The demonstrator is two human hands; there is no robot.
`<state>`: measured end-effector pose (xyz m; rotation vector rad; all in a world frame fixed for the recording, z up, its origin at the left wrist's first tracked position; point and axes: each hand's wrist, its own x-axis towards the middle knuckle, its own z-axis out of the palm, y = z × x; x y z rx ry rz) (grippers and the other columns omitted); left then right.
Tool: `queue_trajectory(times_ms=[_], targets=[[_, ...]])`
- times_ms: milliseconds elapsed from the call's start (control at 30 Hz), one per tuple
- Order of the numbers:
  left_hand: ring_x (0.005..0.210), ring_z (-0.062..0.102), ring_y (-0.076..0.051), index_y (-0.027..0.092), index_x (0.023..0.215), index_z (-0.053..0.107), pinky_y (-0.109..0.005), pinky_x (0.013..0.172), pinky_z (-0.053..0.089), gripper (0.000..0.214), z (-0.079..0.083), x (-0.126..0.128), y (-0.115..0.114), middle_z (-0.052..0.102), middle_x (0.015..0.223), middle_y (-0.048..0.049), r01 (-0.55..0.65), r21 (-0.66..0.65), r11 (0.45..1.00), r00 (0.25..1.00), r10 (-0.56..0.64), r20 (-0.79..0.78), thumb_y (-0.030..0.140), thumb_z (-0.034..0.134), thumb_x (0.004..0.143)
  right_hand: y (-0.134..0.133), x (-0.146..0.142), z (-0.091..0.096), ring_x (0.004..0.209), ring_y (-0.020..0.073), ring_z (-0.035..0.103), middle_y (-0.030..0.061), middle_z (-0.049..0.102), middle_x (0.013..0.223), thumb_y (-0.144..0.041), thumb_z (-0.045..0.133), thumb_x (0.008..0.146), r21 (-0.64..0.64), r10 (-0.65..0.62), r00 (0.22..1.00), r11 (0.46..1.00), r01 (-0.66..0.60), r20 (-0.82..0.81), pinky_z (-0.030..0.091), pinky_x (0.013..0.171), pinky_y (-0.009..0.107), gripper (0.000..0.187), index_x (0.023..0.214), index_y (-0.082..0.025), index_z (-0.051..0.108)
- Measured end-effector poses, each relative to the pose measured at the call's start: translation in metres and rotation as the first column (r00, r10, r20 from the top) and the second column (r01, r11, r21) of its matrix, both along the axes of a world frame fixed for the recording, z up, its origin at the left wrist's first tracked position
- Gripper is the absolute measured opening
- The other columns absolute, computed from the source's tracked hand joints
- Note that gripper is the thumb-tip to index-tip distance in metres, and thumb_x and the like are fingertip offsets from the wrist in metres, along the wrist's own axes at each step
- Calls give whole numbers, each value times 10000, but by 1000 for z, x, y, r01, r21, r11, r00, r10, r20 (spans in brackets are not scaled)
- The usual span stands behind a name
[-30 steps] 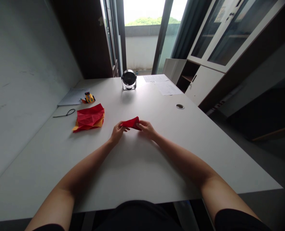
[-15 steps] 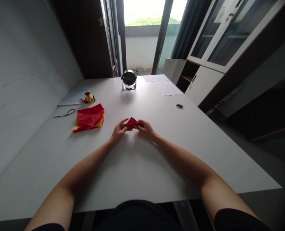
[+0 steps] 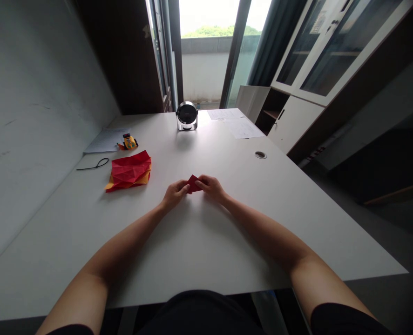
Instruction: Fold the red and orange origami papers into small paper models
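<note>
A small folded piece of red paper [image 3: 192, 182] sits just above the white table [image 3: 199, 232], pinched between both hands. My left hand [image 3: 174, 194] grips its left side with closed fingers. My right hand [image 3: 210, 187] holds its right side, fingers pressed together over it. Most of the paper is hidden by my fingers; only a small red corner shows. A larger creased sheet of red and orange paper [image 3: 129, 170] lies flat on the table to the left, apart from both hands.
A small round desk fan [image 3: 187, 115] stands at the table's far edge. A small yellow toy [image 3: 129, 141], white papers [image 3: 106, 139] and a black cable tie [image 3: 94, 164] lie at the far left. More sheets [image 3: 237, 123] and a cable hole [image 3: 260, 154] are to the right.
The red paper has been folded smaller. My hands have drawn closer together over it, so less of it shows than a second ago.
</note>
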<state>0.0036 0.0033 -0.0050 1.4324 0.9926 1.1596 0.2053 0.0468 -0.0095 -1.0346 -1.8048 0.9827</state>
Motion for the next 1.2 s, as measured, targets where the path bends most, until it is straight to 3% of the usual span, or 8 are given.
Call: queue_trajectory(times_ms=[167,333,467,600,733,933,1200], targets=[[821,669,-199,167,997,738,-277,714,501,371,6,-2,-5,749,898,-62,-69,80,994,978,83,-192,504,637,879,-7,-3,4,598,103,424,-40,530,628,-445,616,852,2,94,986,995,-95,139,320,567,233,280,774,-176,638],[705,586,-154,168,836,719,-250,630,428,358,9,-2,-6,686,745,-23,-85,118,989,955,115,-275,501,606,898,-11,-6,6,596,100,421,-42,534,627,-470,619,855,7,159,969,986,-164,186,317,571,233,309,770,-174,647],[668,542,-138,159,786,691,-243,607,403,373,9,-2,-4,645,702,-12,-181,114,977,963,199,-181,513,619,882,-10,-5,6,583,101,404,-41,504,604,-500,600,873,-12,148,981,989,-148,129,309,557,237,352,750,-173,634],[624,532,-125,154,800,666,-234,578,413,379,4,-4,1,634,700,-10,-242,8,970,970,242,-22,530,657,854,-10,-3,10,579,109,437,-29,531,610,-522,589,883,-40,153,988,988,-152,18,336,556,240,366,758,-179,615],[643,576,-129,151,854,653,-235,584,444,388,2,-5,3,669,758,-27,-189,-112,976,976,199,92,536,694,831,-11,-3,15,585,116,473,-14,569,623,-559,601,876,-50,149,987,987,-151,-54,373,581,249,395,753,-184,610],[693,618,-148,138,919,697,-254,628,478,409,5,-3,-1,707,814,-49,-72,-159,985,992,87,90,522,750,788,-11,-2,19,595,119,490,-14,569,619,-561,653,848,-107,148,976,980,-166,-160,387,587,254,395,756,-178,621],[702,634,-146,146,910,681,-271,675,505,380,3,-5,1,714,813,-35,-128,-151,980,972,155,179,502,748,797,-16,-4,25,656,127,530,3,612,699,-523,730,792,-262,182,929,926,-272,-323,433,644,275,374,856,-161,662]])
